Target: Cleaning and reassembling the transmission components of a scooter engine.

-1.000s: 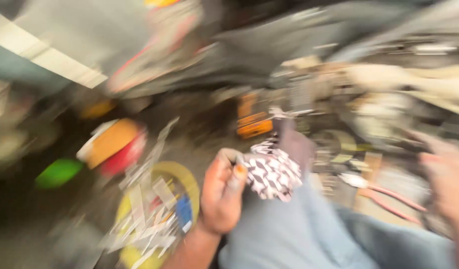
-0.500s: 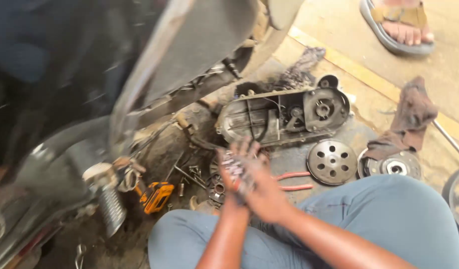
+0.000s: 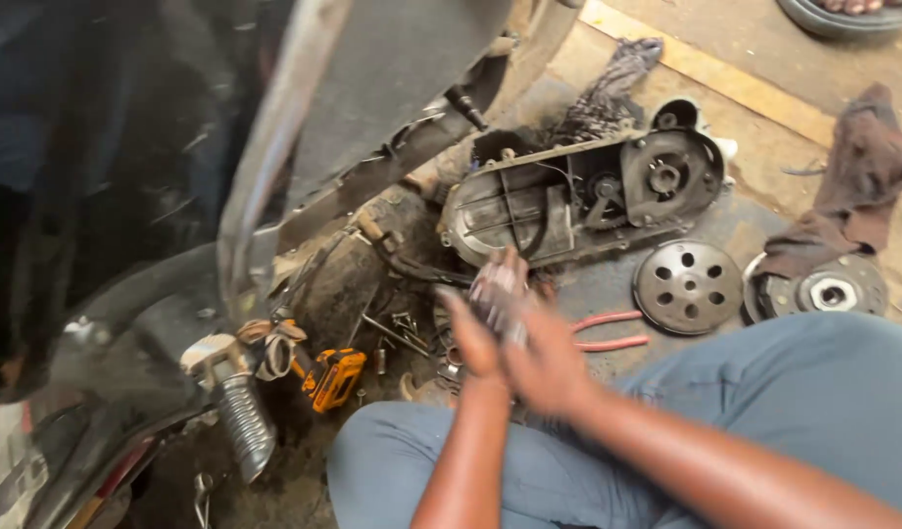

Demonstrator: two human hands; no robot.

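One head-worn camera looks steeply down and forward from above the person's knees, close to the work. The open engine case (image 3: 578, 196) sits just above the centre of the frame; the floor (image 3: 755, 98) stretches beyond it and the scooter body (image 3: 274, 127) looms left of it.

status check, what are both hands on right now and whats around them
Left hand and right hand pressed together around a patterned rag, blurred. Open engine case just beyond. Red-handled pliers and round perforated disc on the floor beside them.
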